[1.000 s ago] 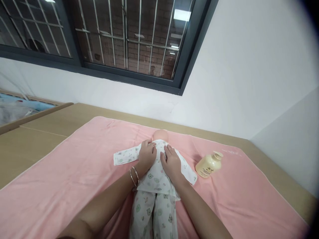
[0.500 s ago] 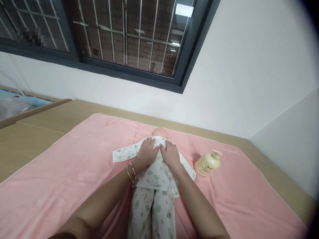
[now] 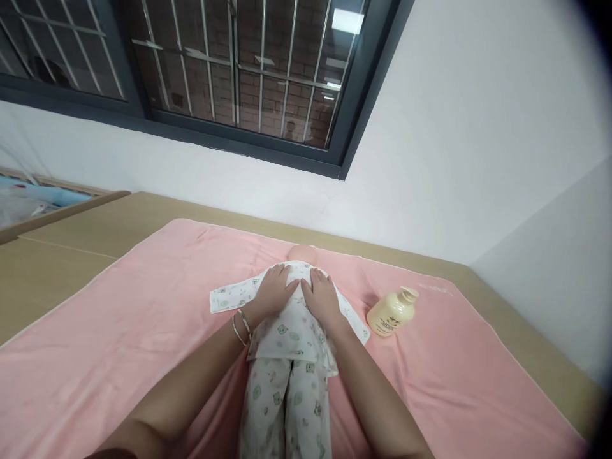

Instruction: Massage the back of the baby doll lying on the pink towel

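A baby doll (image 3: 291,328) in white patterned pajamas lies stretched out, its smooth pinkish head (image 3: 302,254) toward the wall. Both my hands rest on its upper torso, palms down. My left hand (image 3: 274,292), with two bangles at the wrist, lies flat on the left part, fingers extended toward the doll's shoulder. On the right part lies my right hand (image 3: 322,298), also flat with its thumb pointing inward; the two thumbs nearly meet at the middle. One pajama sleeve (image 3: 234,296) sticks out to the left; the other (image 3: 354,319) slants down to the right. I cannot tell which side the doll lies on.
A pale yellow pump bottle (image 3: 392,312) stands right of the doll on a pink blanket (image 3: 143,306). Beneath is a wooden surface (image 3: 62,268) against a white wall with a barred window (image 3: 239,76). A wood-edged compartment holding blue and clear plastic items (image 3: 43,197) is far left.
The whole view has shifted slightly, so everything sits a little further left. My hands remain flat on the doll, with a slightly wider gap between the thumbs.
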The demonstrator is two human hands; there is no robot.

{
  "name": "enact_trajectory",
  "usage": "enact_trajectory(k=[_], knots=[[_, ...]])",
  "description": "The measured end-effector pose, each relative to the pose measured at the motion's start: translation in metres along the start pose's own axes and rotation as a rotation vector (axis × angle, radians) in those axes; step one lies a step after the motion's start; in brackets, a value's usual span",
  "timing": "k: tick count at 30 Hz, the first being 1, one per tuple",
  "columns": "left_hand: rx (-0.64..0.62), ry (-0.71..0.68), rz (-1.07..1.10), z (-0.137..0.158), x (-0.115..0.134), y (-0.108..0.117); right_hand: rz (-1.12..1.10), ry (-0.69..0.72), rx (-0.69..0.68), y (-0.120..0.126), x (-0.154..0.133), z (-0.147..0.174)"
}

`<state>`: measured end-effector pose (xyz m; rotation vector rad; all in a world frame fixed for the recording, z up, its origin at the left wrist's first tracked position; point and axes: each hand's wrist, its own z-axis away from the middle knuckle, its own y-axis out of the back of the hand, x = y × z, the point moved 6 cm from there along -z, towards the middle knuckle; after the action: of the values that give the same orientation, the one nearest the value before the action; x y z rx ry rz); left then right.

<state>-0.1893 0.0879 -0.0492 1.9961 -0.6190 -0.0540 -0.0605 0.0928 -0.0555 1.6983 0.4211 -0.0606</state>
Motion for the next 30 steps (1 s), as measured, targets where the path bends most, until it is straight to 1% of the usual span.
enact_trajectory(k=[2,7,9,11,15,17,19,22,24,26,30], knots=[[-0.021,0.012,-0.037,0.001,0.002,0.001,-0.006,0.010,0.012,-0.001,-0.001,0.000],[-0.205,0.035,-0.131,0.009,0.022,0.008,0.080,0.104,-0.022,0.008,-0.029,0.033],[-0.231,0.037,-0.138,0.010,0.024,0.007,0.067,0.134,-0.024,0.010,-0.034,0.037],[-0.182,0.039,-0.122,0.008,0.020,0.003,0.012,0.120,0.003,0.009,-0.027,0.029],[-0.028,0.117,-0.050,0.001,-0.002,-0.010,-0.140,0.059,0.051,-0.004,-0.005,0.004],[-0.004,0.132,-0.031,-0.001,-0.006,-0.014,-0.158,0.043,0.089,-0.008,-0.003,0.001],[-0.025,0.078,-0.030,0.000,0.000,-0.014,-0.124,0.053,0.128,-0.007,-0.010,0.008],[-0.114,-0.020,-0.054,0.003,0.016,-0.008,-0.079,0.118,0.135,0.002,-0.024,0.021],[-0.148,-0.035,-0.071,0.005,0.021,-0.003,-0.108,0.145,0.127,0.008,-0.025,0.022],[-0.120,0.008,-0.070,0.004,0.019,-0.001,-0.148,0.131,0.112,0.007,-0.017,0.016],[0.030,0.160,-0.054,0.003,0.001,-0.007,-0.144,0.031,0.111,-0.009,0.007,-0.001]])
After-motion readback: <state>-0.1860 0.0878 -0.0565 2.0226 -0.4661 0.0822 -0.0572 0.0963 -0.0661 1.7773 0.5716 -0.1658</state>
